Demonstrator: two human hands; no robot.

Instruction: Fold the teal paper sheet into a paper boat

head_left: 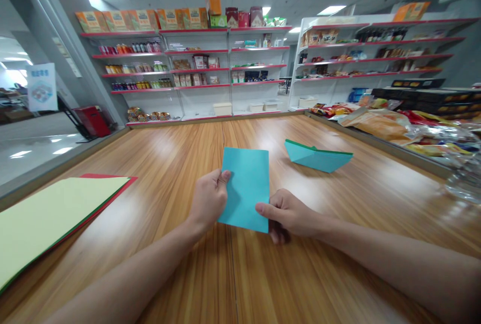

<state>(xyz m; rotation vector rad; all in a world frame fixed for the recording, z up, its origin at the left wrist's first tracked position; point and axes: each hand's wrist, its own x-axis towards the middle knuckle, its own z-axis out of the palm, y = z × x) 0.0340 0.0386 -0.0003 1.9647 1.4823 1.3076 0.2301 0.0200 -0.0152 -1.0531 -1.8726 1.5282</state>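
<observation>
A rectangular piece of light blue paper (246, 186) is held up over the wooden table, its flat face toward me. My left hand (209, 196) is closed on its left edge, thumb on the front and fingers behind. Lower down, my right hand (287, 213) pinches the right edge near the bottom corner, with its thumb across the front. Whether the paper is folded at the back is hidden. Beyond my right hand lies a folded paper boat (317, 156), light blue with a green upper edge.
Yellow, green and red sheets (60, 208) lie stacked at the table's left. A raised edge borders the wooden table (180, 143). Packaged goods (391, 123) and clear plastic (466, 178) are along the right. Stocked shelves (199, 86) stand behind.
</observation>
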